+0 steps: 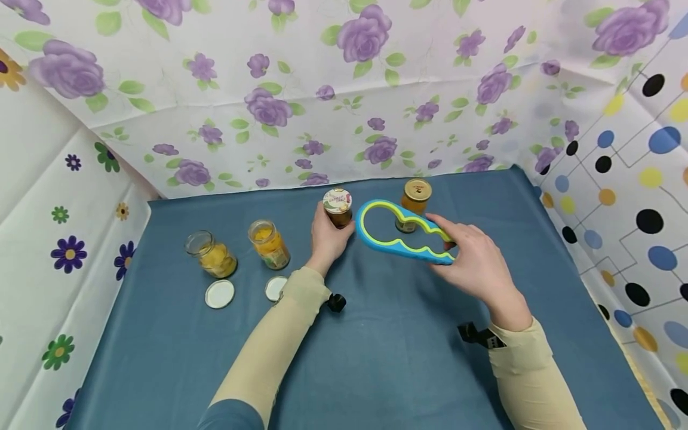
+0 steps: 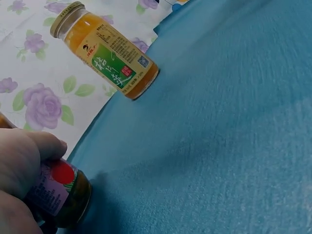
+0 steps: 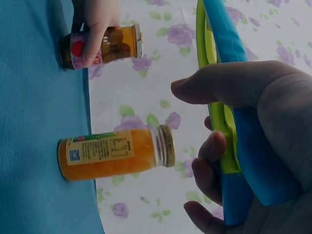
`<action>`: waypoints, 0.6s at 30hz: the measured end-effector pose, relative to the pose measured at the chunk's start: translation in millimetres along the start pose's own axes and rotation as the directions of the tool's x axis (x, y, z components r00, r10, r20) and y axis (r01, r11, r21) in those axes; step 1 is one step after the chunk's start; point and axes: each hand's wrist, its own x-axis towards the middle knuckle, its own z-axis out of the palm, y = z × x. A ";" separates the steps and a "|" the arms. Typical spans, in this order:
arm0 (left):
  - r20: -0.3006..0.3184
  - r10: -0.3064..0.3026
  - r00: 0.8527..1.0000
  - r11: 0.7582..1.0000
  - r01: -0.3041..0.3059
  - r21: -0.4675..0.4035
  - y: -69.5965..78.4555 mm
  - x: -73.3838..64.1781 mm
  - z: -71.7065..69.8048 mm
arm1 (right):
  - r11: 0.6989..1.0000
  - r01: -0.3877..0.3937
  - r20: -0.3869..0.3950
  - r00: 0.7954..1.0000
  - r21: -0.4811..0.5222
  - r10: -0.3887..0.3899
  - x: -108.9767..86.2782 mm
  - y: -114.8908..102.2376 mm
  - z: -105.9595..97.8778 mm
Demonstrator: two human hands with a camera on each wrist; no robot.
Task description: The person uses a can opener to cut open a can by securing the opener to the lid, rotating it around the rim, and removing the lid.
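A blue cloth-covered table (image 1: 376, 358) carries everything, and above it the right hand (image 1: 478, 263) holds a blue-and-lime multi-size jar opener (image 1: 403, 249) by its handle end. That hand's fingers are curled round the handles, a little apart from one another, the thumb laid across; the loop end points away, probably so that it can reach a lid. A tall jar of orange segments (image 1: 414, 205) stands capped near the far edge, right of centre, apart from the opener. Towards the far left corner are two open jars of yellow fruit, the outer (image 1: 217, 260) and the inner (image 1: 270, 245). Between these and the tall jar, the left hand (image 1: 325, 242) wraps thumb and fingers round the dark-filled jar (image 1: 340, 218), gripping low, seemingly to steady it and leave its lid exposed. Smallest, two white lids (image 1: 220, 294) (image 1: 275, 288) lie just nearer than the open jars.
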 end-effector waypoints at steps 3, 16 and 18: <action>-0.011 0.002 1.000 1.000 -0.002 -0.006 -1.4 -0.2 1.8 | 1.000 -0.001 0.003 1.000 0.003 0.001 -1.7 -1.3 -1.7; 0.028 0.103 0.994 0.986 -0.098 -0.133 -11.9 -23.3 -4.5 | 1.000 0.024 -0.005 1.000 0.012 -0.024 0.6 -15.3 0.1; 0.027 0.132 0.991 0.984 -0.128 -0.122 -10.1 -30.9 -7.0 | 0.999 0.031 -0.006 1.000 0.017 -0.030 1.4 -19.1 0.3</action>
